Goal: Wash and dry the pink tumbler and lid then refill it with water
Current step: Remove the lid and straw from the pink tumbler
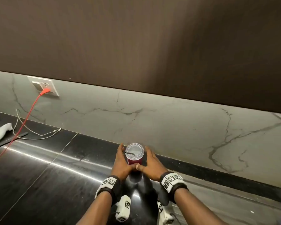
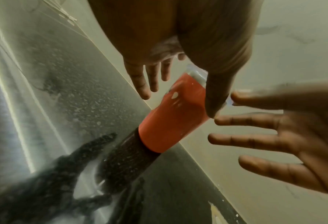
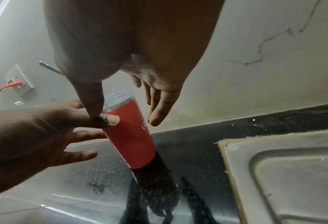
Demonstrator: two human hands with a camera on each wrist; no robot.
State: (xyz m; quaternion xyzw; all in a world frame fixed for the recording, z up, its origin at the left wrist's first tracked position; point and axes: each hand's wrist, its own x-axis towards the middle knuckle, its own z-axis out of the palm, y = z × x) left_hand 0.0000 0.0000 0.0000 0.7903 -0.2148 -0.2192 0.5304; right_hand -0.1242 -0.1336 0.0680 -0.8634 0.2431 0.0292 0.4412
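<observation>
The pink tumbler point(image 1: 134, 160) stands upright on the black countertop point(image 1: 58, 179), close to the marble wall. Its clear lid point(image 1: 134, 149) is on, with a dark short piece lying across the top. My left hand point(image 1: 122, 160) flanks it on the left and my right hand point(image 1: 150, 163) on the right, fingers straight and spread. The two thumbs meet in front of the cup's lower part. The left wrist view shows the tumbler point(image 2: 171, 118) between both palms, not gripped. In the right wrist view the tumbler point(image 3: 132, 139) and lid point(image 3: 119, 98) sit between the open fingers.
A wall socket point(image 1: 45, 86) with a red cable point(image 1: 25, 120) is at the far left, with a white cable point(image 1: 37, 135) and a white handheld device point(image 1: 2, 130) on the counter. A steel sink rim point(image 3: 285, 151) lies to the right.
</observation>
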